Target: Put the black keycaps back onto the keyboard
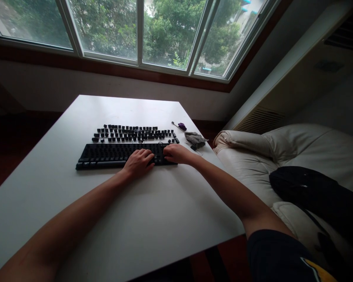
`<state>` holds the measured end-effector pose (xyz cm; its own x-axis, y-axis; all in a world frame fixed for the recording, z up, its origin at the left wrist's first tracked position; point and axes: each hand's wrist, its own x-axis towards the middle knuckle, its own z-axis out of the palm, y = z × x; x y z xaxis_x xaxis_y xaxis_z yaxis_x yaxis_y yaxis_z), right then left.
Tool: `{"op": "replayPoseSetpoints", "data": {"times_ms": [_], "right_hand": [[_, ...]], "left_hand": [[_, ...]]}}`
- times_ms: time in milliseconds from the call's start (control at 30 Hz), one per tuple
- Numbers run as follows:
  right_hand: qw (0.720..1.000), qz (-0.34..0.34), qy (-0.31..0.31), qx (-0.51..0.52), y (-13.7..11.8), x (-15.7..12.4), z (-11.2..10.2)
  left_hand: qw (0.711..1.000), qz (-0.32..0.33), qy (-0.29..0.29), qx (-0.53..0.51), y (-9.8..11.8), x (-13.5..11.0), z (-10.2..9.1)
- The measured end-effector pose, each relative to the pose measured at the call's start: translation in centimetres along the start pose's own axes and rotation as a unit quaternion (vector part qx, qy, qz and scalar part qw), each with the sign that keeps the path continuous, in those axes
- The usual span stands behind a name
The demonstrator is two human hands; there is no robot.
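A black computer keyboard (102, 155) lies on the white table. Its front row carries keycaps, while the upper rows look bare, though the dim light hides detail. My left hand (139, 161) rests on the keyboard right of its middle, fingers stretched out and lying flat. Over the right end, my right hand (176, 153) is closed with its fingers curled down; a thin pale piece shows by its fingertips, too small to name. Behind the keyboard, loose black keycaps (117, 138) are laid out in several uneven rows.
A grey cloth (195, 140) lies by the table's right edge, near a toothbrush-like stick (176, 125) and a small purple item (182, 126). The white table (153, 219) stands below a window. To the right, a cream sofa (241, 156) holds a black bag (306, 184).
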<state>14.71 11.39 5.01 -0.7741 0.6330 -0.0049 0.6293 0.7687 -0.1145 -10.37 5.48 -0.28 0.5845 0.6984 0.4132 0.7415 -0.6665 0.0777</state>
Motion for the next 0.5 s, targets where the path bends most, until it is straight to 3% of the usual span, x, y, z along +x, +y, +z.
{"op": "replayPoseSetpoints", "data": {"times_ms": [233,500], "right_hand": [[1.0,-0.004,-0.024,0.002,0.0,0.6,-0.4],[0.996,0.055,-0.067,-0.009,-0.8,1.5,-1.0]], "left_hand": [[1.0,-0.002,-0.001,0.003,0.1,0.0,-0.1],[1.0,-0.002,-0.004,0.005,0.2,0.1,0.1]]}}
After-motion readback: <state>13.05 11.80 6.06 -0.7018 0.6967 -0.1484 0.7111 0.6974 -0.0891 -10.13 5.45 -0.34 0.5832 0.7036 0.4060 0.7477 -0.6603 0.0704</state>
